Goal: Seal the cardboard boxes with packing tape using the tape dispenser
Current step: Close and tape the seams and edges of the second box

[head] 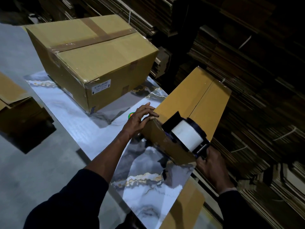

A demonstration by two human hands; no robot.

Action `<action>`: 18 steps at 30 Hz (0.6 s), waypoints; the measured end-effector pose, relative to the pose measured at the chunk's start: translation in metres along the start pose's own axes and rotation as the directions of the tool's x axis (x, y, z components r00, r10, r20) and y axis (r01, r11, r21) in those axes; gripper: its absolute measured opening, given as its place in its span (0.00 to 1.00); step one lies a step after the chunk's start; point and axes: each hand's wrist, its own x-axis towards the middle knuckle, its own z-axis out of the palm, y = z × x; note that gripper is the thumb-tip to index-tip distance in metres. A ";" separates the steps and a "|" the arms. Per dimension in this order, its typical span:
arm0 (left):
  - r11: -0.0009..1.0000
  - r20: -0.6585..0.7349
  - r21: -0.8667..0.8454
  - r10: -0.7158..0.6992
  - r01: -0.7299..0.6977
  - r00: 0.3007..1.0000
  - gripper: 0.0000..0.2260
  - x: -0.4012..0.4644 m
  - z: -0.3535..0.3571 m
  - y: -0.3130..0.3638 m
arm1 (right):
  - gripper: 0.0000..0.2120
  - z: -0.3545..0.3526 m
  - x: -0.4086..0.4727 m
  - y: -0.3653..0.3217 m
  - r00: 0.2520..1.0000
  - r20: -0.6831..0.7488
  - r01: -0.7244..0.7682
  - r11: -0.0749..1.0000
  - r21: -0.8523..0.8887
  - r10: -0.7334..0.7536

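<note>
Tape dispenser (186,134) sat at the near edge of the narrow box (193,103), over its open seam; my right hand (209,164) gripped the handle, my left hand (142,119) pressed spread fingers on the corner. Pulled crooked, the tape could miss the seam, or the box slide off the marbled sheet (148,192)

Taped box (92,63) sits far-left on mat (79,123); narrow box (189,103) near-right w/ dispenser (186,134) on its near end.
</note>
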 end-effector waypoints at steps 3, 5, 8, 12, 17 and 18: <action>1.000 0.007 0.001 0.006 -0.006 1.000 0.08 0.000 0.001 0.002 | 0.06 -0.007 -0.010 0.011 1.000 0.017 -0.019 0.994 0.103 0.017; 1.000 0.013 0.009 0.002 -0.002 1.000 0.08 0.000 0.000 0.001 | 0.08 -0.009 -0.011 0.009 0.999 0.042 -0.030 0.984 0.173 0.023; 0.999 0.029 0.039 0.003 -0.004 1.000 0.08 0.004 -0.006 0.005 | 0.13 -0.008 -0.008 0.007 0.996 0.082 -0.038 0.979 0.200 0.022; 0.996 0.041 0.084 0.008 -0.011 0.999 0.09 0.017 -0.026 -0.003 | 0.12 0.000 0.004 -0.011 0.995 0.089 -0.049 0.985 0.168 0.034; 0.998 0.020 0.053 -0.029 0.028 0.999 0.08 0.040 -0.064 -0.018 | 0.17 0.026 0.017 -0.046 0.994 0.106 -0.040 0.971 0.235 0.015; 0.997 0.022 0.067 -0.036 0.034 0.999 0.08 0.042 -0.070 -0.017 | 0.19 0.030 0.017 -0.048 0.995 0.100 -0.040 0.969 0.243 0.016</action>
